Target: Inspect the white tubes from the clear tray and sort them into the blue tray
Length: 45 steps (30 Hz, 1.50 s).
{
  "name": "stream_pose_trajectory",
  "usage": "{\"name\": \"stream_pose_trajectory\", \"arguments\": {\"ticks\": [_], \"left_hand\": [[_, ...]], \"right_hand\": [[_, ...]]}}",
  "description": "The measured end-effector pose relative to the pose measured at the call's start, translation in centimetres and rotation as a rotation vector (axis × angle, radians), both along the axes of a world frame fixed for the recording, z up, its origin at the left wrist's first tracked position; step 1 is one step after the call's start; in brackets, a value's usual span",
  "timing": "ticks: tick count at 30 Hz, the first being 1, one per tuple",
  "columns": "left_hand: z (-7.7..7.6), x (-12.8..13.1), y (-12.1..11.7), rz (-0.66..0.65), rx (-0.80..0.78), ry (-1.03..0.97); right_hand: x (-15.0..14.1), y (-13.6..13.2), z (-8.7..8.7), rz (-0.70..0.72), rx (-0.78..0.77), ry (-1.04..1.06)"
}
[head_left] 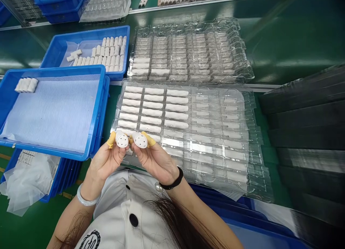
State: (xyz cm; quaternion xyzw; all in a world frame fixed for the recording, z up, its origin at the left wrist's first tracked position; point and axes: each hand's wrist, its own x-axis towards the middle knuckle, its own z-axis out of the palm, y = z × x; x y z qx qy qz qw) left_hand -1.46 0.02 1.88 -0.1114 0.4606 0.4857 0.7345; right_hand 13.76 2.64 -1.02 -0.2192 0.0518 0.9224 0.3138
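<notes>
My left hand (105,159) pinches a small white cylinder (122,140), its round end with small holes turned up at me. My right hand (155,158) pinches a second white cylinder (140,140) the same way, right beside the first. Yellow finger cots cover fingertips on both hands. The hands hover at the near left corner of a clear plastic blister tray (242,162). White cylinders (153,108) lie in rows in its left columns.
A second clear tray (237,47) lies behind the first. A blue bin (99,105) lined with paper holds a few cylinders (26,85) at left. Another blue bin (54,51) behind it holds rows of cylinders. Dark stacked trays (307,126) stand at right.
</notes>
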Motion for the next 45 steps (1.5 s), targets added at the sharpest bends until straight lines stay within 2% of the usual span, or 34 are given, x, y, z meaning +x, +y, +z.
{"name": "stream_pose_trajectory", "arguments": {"ticks": [3,7,25,36,45], "left_hand": [[-0.5,-0.2,-0.2,-0.036,0.057,0.005],[-0.9,-0.3,-0.3,-0.053,0.098,-0.017],[-0.5,0.1,-0.1,-0.003,0.039,-0.054],[0.3,0.7,0.0,0.048,-0.019,-0.173],[0.7,0.8,-0.2,0.085,-0.006,-0.234]], "right_hand": [[-0.1,-0.1,0.2,-0.017,-0.058,0.001],[-0.1,-0.1,0.3,-0.029,-0.061,0.003],[0.1,-0.2,-0.3,-0.033,0.002,0.001],[0.0,-0.5,0.7,-0.076,0.146,-0.111],[-0.2,-0.7,1.8,-0.094,0.117,-0.134]]}}
